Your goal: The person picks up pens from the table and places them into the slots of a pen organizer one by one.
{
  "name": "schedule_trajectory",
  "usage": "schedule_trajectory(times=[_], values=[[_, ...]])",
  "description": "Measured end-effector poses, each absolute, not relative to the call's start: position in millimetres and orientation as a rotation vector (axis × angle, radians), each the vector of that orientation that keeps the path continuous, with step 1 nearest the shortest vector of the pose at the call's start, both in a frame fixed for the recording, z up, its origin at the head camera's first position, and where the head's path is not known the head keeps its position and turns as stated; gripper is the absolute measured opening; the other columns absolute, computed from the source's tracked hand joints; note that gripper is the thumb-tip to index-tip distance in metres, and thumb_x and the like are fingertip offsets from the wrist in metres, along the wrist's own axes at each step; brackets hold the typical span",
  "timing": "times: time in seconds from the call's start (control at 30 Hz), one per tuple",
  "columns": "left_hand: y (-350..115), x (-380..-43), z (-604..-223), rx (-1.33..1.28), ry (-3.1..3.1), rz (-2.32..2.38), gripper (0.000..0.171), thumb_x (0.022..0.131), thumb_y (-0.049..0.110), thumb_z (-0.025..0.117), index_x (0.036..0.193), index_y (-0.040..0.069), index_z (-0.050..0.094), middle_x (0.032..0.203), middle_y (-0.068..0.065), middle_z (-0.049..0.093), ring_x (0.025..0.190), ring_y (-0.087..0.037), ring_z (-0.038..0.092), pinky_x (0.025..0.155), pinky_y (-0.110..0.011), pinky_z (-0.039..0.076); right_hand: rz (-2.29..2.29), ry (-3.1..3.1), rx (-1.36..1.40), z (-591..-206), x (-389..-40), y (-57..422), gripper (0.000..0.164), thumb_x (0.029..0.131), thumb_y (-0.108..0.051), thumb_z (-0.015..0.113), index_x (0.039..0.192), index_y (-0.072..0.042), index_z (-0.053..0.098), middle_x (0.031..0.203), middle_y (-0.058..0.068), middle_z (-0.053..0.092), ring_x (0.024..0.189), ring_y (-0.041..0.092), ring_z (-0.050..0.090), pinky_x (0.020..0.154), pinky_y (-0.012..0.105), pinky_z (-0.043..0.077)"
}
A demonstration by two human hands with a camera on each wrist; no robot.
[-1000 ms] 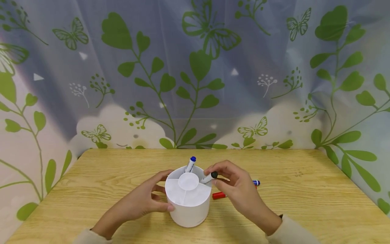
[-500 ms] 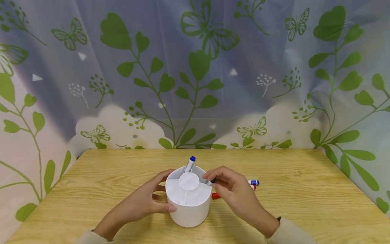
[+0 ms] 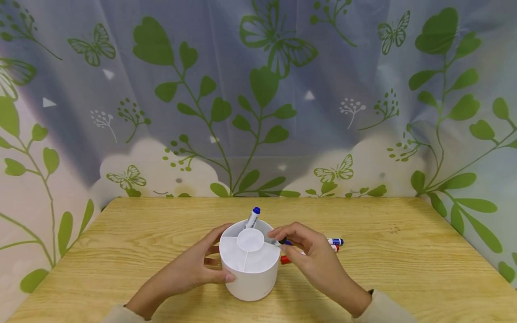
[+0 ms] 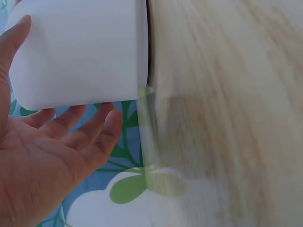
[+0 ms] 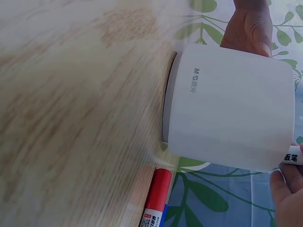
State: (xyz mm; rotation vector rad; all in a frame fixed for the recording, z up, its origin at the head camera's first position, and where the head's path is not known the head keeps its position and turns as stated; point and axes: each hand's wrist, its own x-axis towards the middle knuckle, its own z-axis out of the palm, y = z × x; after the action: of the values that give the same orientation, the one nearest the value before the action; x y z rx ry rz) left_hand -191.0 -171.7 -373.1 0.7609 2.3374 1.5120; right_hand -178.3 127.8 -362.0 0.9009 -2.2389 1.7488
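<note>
A round white pen holder (image 3: 250, 285) with divided compartments stands on the table in the head view. My left hand (image 3: 190, 264) holds its left side, thumb on the near wall and fingers behind; the left wrist view shows these fingers (image 4: 94, 127) along the wall. At the right rim my right hand (image 3: 317, 258) pinches a white marker (image 3: 276, 242) with a black cap, its lower part inside a right-hand compartment. In the right wrist view this marker (image 5: 292, 155) shows at the rim. A blue-capped marker (image 3: 252, 219) leans upright in the back compartment.
Beside the holder, partly behind my right hand, lie markers with red (image 3: 285, 259) and blue (image 3: 337, 242) ends. The right wrist view shows a red-capped marker (image 5: 160, 189) near the holder's base. A patterned curtain (image 3: 258, 112) hangs behind the wooden table (image 3: 161, 224).
My right hand has lowered the black-capped marker further into the right compartment. The left hand has stayed on the pen holder, which has hardly moved.
</note>
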Motion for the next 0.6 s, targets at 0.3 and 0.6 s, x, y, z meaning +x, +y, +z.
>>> schedule_trajectory(times=[0.3,0.6], values=[[-167,-191,-379,0.776,2.319,1.546,0.100,0.089,0.024,0.086,0.166,0.017,0.022,0.162,-0.014,0.042,0.144,-0.045,0.048,0.109,-0.061,0.048,1.708,-2.237,0.903,-361,-177,137,0.026,0.098,0.005,0.066,0.120,-0.008,0.069,0.128,0.011,0.072,0.125,0.009,0.066,0.106,0.026,0.054],[-163,-193,-382,0.788,2.276,1.577,0.102,0.089,0.023,0.086,0.166,0.022,0.020,0.160,-0.008,0.044,0.144,-0.039,0.047,0.109,-0.056,0.046,1.587,-2.358,0.720,-355,-185,169,0.028,0.099,0.001,0.067,0.124,-0.011,0.069,0.127,0.006,0.073,0.121,0.011,0.068,0.102,0.024,0.056]])
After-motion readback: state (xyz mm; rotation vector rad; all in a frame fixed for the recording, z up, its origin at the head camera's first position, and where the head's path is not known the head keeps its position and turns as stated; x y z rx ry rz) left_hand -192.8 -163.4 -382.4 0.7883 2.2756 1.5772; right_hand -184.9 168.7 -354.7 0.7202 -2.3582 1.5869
